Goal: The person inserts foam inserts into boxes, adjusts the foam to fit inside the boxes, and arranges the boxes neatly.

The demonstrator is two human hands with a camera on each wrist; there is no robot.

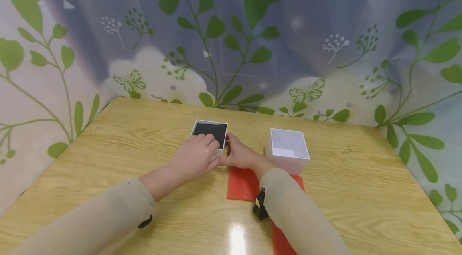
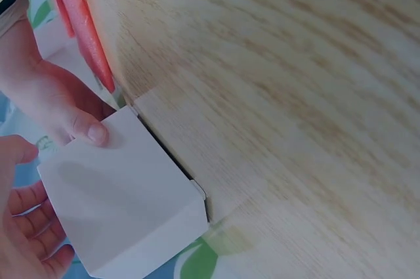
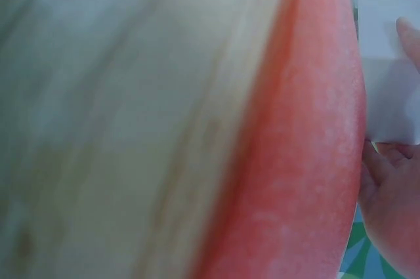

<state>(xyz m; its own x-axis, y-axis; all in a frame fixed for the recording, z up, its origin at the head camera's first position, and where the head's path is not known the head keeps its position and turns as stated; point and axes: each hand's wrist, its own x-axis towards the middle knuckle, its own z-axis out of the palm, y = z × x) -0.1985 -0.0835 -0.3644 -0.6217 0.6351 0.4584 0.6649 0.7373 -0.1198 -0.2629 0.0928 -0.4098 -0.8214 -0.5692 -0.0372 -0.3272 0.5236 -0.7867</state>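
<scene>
A small white box (image 1: 192,128) stands on the table with a flat black thing (image 1: 213,130) inside, just below its rim; its kind cannot be told. My left hand (image 1: 193,156) lies over the box's front rim, its bent fingers reaching onto the black thing, their tips partly hidden. In the left wrist view, the left thumb is apart from the box's front face. My right hand (image 1: 242,152) grips the box at its right side, thumb on the front face (image 2: 125,180) and fingers along the side. In the right wrist view, the right hand (image 3: 394,207) touches the box's side.
Right of the hands stands a second white box (image 1: 288,142), open at the top with nothing visible inside. A red sheet (image 1: 243,185) lies on the wooden table (image 1: 361,199) under the right forearm. A leaf-patterned curtain (image 1: 231,46) hangs behind the table.
</scene>
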